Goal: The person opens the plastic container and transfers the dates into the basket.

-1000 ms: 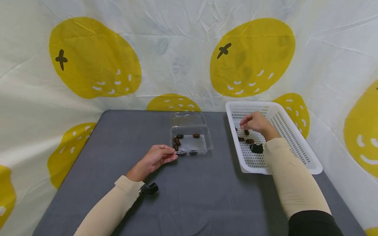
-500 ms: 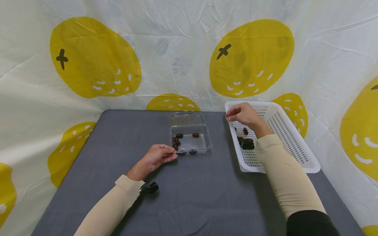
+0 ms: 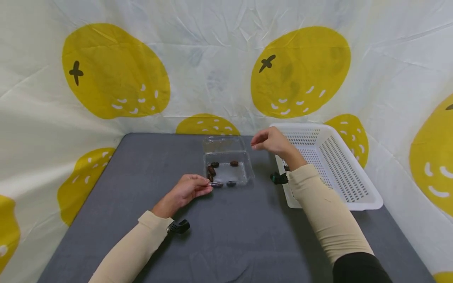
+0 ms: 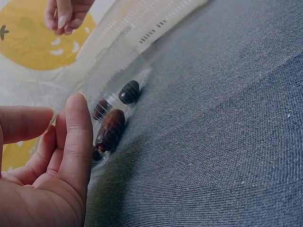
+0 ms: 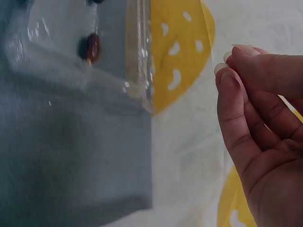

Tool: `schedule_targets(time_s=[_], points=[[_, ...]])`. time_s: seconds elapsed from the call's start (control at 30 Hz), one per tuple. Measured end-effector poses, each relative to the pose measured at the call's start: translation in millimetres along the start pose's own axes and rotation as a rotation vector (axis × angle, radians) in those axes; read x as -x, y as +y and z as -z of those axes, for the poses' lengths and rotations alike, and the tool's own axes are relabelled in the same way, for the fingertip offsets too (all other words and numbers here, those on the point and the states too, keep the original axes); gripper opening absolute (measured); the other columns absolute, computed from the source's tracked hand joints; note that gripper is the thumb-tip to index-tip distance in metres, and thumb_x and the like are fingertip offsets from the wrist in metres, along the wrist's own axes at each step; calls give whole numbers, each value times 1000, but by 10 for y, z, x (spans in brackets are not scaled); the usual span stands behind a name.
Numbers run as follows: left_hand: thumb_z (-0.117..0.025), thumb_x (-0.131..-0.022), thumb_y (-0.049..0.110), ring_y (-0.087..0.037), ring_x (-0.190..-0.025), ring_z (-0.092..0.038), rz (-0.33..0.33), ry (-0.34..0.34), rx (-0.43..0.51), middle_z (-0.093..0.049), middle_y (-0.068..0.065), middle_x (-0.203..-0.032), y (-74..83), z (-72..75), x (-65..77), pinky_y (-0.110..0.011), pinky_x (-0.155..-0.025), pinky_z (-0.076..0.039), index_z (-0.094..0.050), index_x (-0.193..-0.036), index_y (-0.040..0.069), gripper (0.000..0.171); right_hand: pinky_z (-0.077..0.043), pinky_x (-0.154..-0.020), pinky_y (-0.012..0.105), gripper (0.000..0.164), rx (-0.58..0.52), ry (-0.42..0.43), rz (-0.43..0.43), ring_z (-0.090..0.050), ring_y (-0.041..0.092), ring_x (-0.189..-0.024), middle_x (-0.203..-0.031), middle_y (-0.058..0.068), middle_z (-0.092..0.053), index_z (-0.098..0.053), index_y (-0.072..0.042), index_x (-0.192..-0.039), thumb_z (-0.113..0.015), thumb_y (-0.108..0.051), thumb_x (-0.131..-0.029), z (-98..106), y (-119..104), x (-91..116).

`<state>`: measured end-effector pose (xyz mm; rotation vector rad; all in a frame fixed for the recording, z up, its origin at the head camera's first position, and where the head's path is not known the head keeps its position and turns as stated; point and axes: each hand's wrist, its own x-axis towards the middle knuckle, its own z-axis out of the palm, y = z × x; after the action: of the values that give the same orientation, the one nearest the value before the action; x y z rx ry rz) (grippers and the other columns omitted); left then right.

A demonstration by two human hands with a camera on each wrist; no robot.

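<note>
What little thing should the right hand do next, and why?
Probably the right hand should ease left, over the open clear box: its fingertips are near it, the left hand holds the box, and there's room among the dates. I can't tell whether the right hand pinches anything.

Behind and along both sides of the grey, cloth-topped desk (image 3: 226, 239), a creased white sheet (image 3: 212, 59). Printed with large yellow fruits (image 3: 301, 74), dotted with short white dashes (image 3: 428, 169), some bearing dark marks (image 3: 76, 73).
</note>
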<state>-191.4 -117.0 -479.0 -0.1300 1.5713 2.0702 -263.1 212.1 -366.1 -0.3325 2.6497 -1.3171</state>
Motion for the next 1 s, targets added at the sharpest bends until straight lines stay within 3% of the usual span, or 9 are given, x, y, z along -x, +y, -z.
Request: schedule_targets(time_s=[0.13,0.37,0.6,0.83,1.0], points=[[-60,-102,-5,-16,-82,-77,-7,4,1,-76,-12,-94,-19,9,-9,-27,-78,-67,-56,-127,-20,30,-59,-94,47,19,-20,-27,-9,-69,25,-97,-105,14,-77,-77,0,-109,-78,-6,-91,-113,-39,-36],[-62,-100,-5,-16,-81,-77,-5,13,-5,-76,-11,-92,-44,27,-8,-27,-79,-67,-64,-116,-14,18,-61,-94,47,17,-64,-75,36,-73,26,-96,-106,19,-78,-77,0,-107,-79,-3,-90,-359,-92,-91],[-61,-100,-5,-17,-82,-76,-9,20,-6,-74,-12,-94,-35,18,-19,-28,-79,-68,-67,-109,-10,12,-61,-98,54,22,-104,-96,52,-74,22,-94,-107,18,-78,-75,4,-112,-79,-2,-91,-569,-63,-129],[-60,-101,-6,-16,-79,-76,-3,23,4,-75,-10,-89,-42,-1,-30,-27,-76,-68,-60,-121,-18,24,-61,-93,55,24,-111,-111,48,-74,23,-90,-102,14,-79,-75,6,-112,-79,-4,-91,-728,-76,-147],[-61,-101,-5,-16,-80,-76,-9,25,2,-75,-9,-89,-32,7,-28,-27,-76,-68,-58,-123,-21,28,-61,-85,55,17,-102,-112,53,-73,35,-93,-100,16,-79,-77,2,-107,-78,-5,-92,-866,-85,-175]])
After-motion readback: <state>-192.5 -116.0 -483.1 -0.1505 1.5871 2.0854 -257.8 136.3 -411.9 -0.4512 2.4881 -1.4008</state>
